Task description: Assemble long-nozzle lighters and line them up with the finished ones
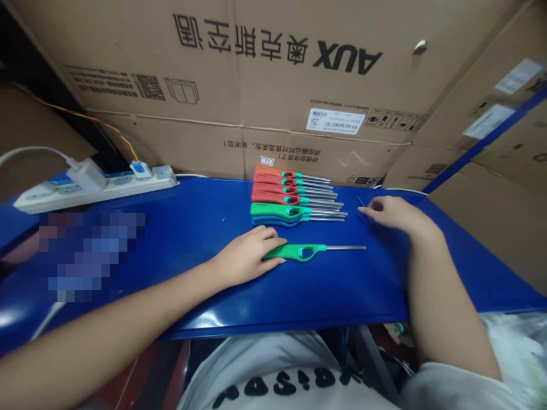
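My left hand [252, 256] is closed round the handle end of a green gas lighter [294, 252] lying on the blue table. The lighter's long metal tube points to the right. My right hand [391, 213], right of the stack, pinches a thin dark pin-like piece [360, 201] between thumb and fingertips; its exact kind is too small to make out. Just beyond the left hand lies a stack of several lighters: red ones [271, 196] at the back, a green one [273, 210] and a blue one [273, 221] at the front, their metal tubes all pointing right.
A white power strip [115, 191] with plugs and cables sits at the back left of the blue table [222, 307]. A blurred-out patch [94, 256] covers something on the left. Large cardboard sheets [239, 102] stand as walls behind and to the right.
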Demonstrator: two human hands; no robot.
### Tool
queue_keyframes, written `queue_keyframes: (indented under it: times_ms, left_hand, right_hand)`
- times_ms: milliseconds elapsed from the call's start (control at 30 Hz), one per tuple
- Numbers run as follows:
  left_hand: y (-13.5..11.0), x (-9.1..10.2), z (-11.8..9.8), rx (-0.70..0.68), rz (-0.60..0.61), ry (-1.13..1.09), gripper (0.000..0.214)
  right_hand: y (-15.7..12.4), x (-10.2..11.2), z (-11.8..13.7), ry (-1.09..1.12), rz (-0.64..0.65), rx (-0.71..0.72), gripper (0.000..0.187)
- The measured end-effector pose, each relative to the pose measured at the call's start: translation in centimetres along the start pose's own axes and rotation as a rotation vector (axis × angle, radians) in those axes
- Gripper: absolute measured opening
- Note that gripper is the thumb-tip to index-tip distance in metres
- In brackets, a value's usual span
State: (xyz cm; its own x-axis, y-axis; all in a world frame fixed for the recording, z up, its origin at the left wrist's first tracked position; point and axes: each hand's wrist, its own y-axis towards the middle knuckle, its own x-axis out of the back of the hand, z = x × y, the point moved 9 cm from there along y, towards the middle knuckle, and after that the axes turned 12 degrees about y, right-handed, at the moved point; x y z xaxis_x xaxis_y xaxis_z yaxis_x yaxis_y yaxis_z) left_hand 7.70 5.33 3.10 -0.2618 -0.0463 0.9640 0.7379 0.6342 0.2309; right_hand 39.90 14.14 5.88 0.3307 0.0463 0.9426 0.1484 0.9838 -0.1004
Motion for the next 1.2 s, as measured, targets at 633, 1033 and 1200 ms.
queue_keyframes:
  times_ms: [633,1033,1200]
  left_hand:
    - [-0.7,1.1,-2.0,0.027,0.121,0.055,0.026]
    - [-0.7,0.4,-2.6,-0.031,0.066,0.079,0.023]
    - [-0.6,0.4,-2.8,-0.049,0.044,0.092,0.022]
  right_hand:
    - [-10.2,-0.3,21.2,0.526,-0.193,0.937,0.016]
    - [-9.7,-7.0,28.2,0.415,-0.056,0.984,0.019]
    - [-9.1,-7.5,29.0,0.404,-0.039,0.960,0.018]
